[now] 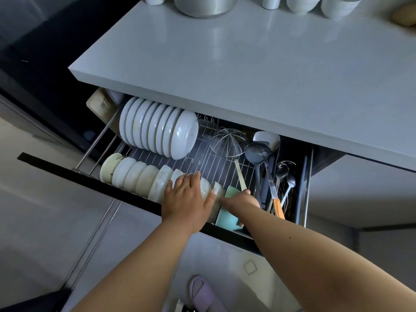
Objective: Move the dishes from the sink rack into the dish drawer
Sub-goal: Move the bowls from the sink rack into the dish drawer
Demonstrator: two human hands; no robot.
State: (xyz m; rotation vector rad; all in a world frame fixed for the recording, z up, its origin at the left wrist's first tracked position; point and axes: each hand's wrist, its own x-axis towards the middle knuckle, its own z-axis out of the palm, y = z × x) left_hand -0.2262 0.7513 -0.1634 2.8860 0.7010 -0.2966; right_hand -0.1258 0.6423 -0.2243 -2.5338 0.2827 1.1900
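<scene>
The dish drawer [90,176] stands pulled out below the counter, with a wire rack [209,163] inside. A row of white plates [155,129] stands on edge at the back. A row of white bowls [132,175] stands on edge along the front. My left hand [186,199] lies flat on the rightmost white bowls, fingers straight and thumb spread. My right hand [242,200] holds a light green bowl [227,216] upright at the right end of the bowl row, its fingers hidden behind the bowl.
A wire skimmer [228,141], ladles [256,153], spoons [284,174] and an orange-handled tool [278,208] fill the drawer's right side. The white counter [247,70] overhangs the drawer, carrying a steel pot [204,5] and bowls [337,5]. A purple slipper [202,293] is on the floor.
</scene>
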